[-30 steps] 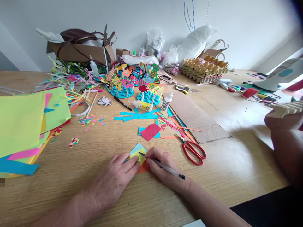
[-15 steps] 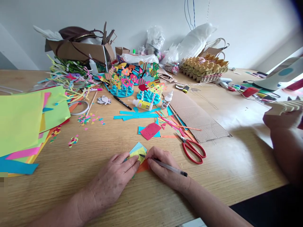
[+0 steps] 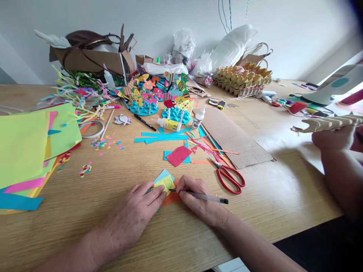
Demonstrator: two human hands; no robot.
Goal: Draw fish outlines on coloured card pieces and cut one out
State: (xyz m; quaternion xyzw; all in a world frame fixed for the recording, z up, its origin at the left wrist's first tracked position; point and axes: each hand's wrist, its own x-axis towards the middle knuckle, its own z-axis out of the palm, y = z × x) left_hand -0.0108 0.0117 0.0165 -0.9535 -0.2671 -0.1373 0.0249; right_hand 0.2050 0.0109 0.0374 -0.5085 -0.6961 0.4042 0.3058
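Observation:
My left hand [image 3: 141,204] lies flat, fingers stretched, pressing a small yellow paper piece [image 3: 169,182] onto the table. A curved pencil-like outline shows on that yellow piece. Light blue paper [image 3: 163,174] and orange paper [image 3: 171,198] stick out from under it. My right hand [image 3: 198,198] pinches a pen [image 3: 210,197], its tip touching the yellow paper near the drawn line. Beyond my hands lies a red paper piece [image 3: 179,155] on blue scraps. Red-handled scissors [image 3: 230,177] rest to the right of my right hand.
Glue bottles [image 3: 198,118], a black marker [image 3: 145,122] and paper-fish models [image 3: 144,107] stand farther back. Cardboard [image 3: 235,139] lies at right, stacked coloured paper [image 3: 22,147] at left. Another person's hand [image 3: 334,138] holds an egg-carton piece [image 3: 334,122] at far right.
The pen's tip has shifted slightly down and right, and more of the drawn line shows. The other person's hand and egg-carton piece have moved left. The whole view has shifted slightly.

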